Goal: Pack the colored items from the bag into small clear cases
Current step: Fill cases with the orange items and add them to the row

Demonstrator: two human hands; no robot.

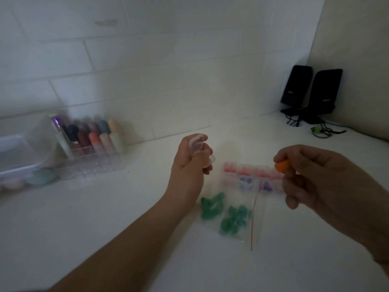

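My left hand (190, 163) grips a small clear case (197, 143), held above the white counter with its lid swung open. My right hand (311, 175) pinches a small orange item (282, 166) between thumb and fingers, to the right of the case and apart from it. Below both hands lies a clear zip bag (255, 226) with a red seal line, holding several green items (228, 213). Behind it sits a row of small clear cases (252, 175) with pink and purple items inside.
A clear organiser with several coloured tubes (94, 140) stands at the back left beside a clear lidded box (23, 154). Two black speakers (311, 93) with cables sit in the back right corner. A tiled wall runs along the back.
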